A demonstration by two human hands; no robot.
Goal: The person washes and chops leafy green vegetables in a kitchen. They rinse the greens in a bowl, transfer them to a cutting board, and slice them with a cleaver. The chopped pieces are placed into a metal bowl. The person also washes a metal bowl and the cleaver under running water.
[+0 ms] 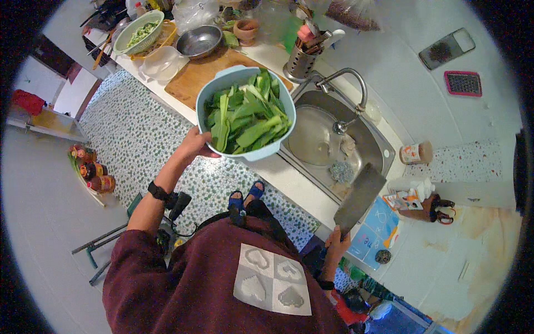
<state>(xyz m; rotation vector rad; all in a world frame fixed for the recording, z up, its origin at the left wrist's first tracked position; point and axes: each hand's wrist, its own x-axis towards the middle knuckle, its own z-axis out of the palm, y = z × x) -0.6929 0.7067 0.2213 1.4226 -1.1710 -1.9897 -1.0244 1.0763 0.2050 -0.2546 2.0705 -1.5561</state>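
Note:
My left hand (195, 144) grips the near left side of a light blue plastic basin (262, 155), with the thumb at its rim. Cut leafy greens (246, 112) fill the basin, which is held up in front of the wooden cutting board (183, 85) and partly hides it. In my right hand (337, 242) is a broad, dark-bladed cleaver (361, 198), its handle mostly covered by my fingers. The blade points away from me, over the near right corner of the stainless steel sink (288, 163). Inside the sink lie a steel wool scourer (341, 172) and some shallow water.
A curved faucet (363, 85) arches over the sink. Behind the board stand a metal bowl (199, 41), a green colander (144, 35) of chopped vegetables and a perforated utensil holder (301, 62). To the right are a jar (416, 153) and scissors (445, 215) in a brown holder.

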